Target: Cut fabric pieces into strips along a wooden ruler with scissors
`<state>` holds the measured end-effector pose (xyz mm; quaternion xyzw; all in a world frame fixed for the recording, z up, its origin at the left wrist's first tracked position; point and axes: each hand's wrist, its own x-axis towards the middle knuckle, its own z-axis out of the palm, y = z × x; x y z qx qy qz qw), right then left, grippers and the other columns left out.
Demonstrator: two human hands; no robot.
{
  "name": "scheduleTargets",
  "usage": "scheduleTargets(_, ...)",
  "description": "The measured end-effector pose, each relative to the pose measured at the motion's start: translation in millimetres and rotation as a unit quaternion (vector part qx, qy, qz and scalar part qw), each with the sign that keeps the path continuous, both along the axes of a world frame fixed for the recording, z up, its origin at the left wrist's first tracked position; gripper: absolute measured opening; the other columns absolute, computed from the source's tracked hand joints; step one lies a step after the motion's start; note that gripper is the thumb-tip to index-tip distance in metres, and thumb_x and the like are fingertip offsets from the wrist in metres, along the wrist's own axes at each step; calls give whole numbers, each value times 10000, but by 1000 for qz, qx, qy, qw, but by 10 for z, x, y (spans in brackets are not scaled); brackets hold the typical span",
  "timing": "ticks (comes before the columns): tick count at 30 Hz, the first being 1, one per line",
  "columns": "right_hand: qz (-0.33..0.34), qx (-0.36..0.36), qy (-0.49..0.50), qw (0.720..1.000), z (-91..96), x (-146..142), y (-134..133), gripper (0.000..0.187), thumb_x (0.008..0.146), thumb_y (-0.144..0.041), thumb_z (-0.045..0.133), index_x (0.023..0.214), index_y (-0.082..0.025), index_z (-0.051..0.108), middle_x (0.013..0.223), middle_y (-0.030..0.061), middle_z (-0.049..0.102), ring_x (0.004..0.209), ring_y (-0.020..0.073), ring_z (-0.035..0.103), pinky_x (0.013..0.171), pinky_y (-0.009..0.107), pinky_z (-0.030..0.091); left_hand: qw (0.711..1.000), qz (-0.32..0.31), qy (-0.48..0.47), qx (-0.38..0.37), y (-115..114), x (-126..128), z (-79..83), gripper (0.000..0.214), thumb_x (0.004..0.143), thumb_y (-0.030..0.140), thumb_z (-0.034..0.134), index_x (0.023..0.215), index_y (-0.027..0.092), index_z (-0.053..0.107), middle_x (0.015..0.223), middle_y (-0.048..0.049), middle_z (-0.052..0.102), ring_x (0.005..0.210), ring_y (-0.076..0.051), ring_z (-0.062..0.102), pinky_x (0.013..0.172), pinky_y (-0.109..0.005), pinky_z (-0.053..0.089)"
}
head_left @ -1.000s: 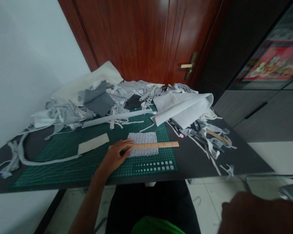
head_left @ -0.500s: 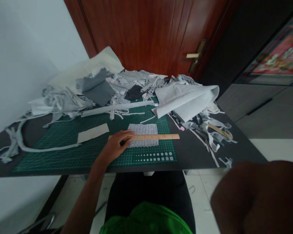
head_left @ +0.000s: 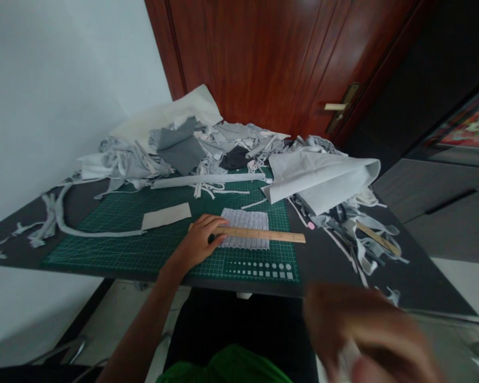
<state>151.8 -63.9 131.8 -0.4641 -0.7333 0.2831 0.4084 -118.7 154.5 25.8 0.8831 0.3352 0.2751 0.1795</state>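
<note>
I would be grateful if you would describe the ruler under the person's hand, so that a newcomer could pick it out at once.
On the dark table, find the green cutting mat. Near its front edge, a wooden ruler lies across a ridged pale fabric piece, under the left hand. Unlike the other ruler, off the mat to the right, it rests on the mat.

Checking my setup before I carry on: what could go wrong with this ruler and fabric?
The wooden ruler lies across ridged grey fabric, pressed only at one end by the left hand, so its far end could rock or slip. The long fabric strip lying on the green cutting mat could also get dragged or snagged.
</note>
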Motion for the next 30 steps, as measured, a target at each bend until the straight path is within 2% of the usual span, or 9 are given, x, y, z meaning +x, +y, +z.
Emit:
scheduleTargets(1, -7, -5, -16, 1000, -55, -47, 133, 125, 1025, -392, 571, 960, -335, 661, 917, 48, 672, 931, 242, 648, 794, 425, 505, 1000, 10, 6, 9, -1, 1, -2, 278, 977, 348, 623, 1221, 238, 694, 1206, -70, 705, 1175, -275, 590, 1039, -465, 471)
scheduleTargets(2, -45, 10, -60, 997, -148, -69, 282, 73, 1018, -345, 585, 1051, -326, 648, 1018, 53, 676, 1012, 252, 634, 862, 438, 505, 1000, 14, 13, 16, 0, 0, -6, 253, 973, 344, 630, 1188, 236, 706, 1167, -65, 699, 1132, -271, 585, 1008, -456, 472)
scheduleTargets(3, -80, 25, -111, 990, -273, -65, 436, 146, 1008, -303, 592, 1148, -309, 636, 1145, 72, 661, 1117, 277, 603, 949, 477, 482, 999, 14, 21, 21, 4, -1, -11, 226, 972, 340, 630, 1154, 236, 717, 1135, -59, 692, 1096, -266, 579, 984, -445, 469)
scheduleTargets(5, -130, 39, -194, 972, -574, 15, 709, 252, 990, -249, 599, 1241, -267, 621, 1299, 111, 608, 1199, 323, 550, 1008, 532, 440, 999, 7, 30, 24, 20, -7, -24, 193, 979, 337, 620, 1102, 235, 728, 1097, -51, 679, 1056, -256, 570, 954, -427, 460)
scheduleTargets(8, -161, 45, -240, 956, -968, 200, 928, 291, 995, -248, 594, 1284, -225, 604, 1300, 133, 601, 1184, 335, 544, 995, 527, 436, 999, -4, 30, 25, 50, -18, -40, 194, 990, 339, 603, 1092, 227, 725, 1093, -51, 672, 1052, -250, 559, 941, -414, 452)
scheduleTargets(10, -179, 54, -242, 952, -1103, 282, 955, 268, 1003, -250, 583, 1269, -228, 614, 1237, 119, 623, 1150, 326, 551, 981, 513, 434, 999, -14, 32, 26, 62, -24, -41, 197, 997, 333, 594, 1103, 224, 719, 1099, -53, 670, 1058, -248, 555, 948, -412, 448)
scheduleTargets(12, -191, 60, -235, 951, -1142, 312, 939, 243, 1006, -234, 570, 1241, -237, 631, 1194, 105, 631, 1122, 316, 554, 969, 501, 432, 999, -20, 34, 27, 65, -26, -34, 200, 1003, 323, 582, 1122, 225, 711, 1103, -54, 668, 1063, -246, 555, 956, -413, 446)
scheduleTargets(25, -213, 74, -217, 950, -1076, 244, 877, 226, 895, -125, 612, 1090, -232, 649, 1077, 78, 642, 1047, 298, 550, 922, 460, 435, 997, -58, 49, 29, -8, -7, 62, 198, 999, 323, 559, 1103, 242, 706, 1097, -55, 665, 1066, -247, 574, 963, -405, 469)
scheduleTargets(30, -218, 77, -204, 951, -1105, 252, 890, 271, 859, -104, 612, 1095, -229, 655, 1061, 74, 626, 1039, 296, 543, 938, 463, 444, 996, -73, 47, 28, -64, -6, 117, 260, 990, 202, 477, 1138, 219, 690, 1114, -75, 655, 1089, -250, 580, 975, -412, 478)
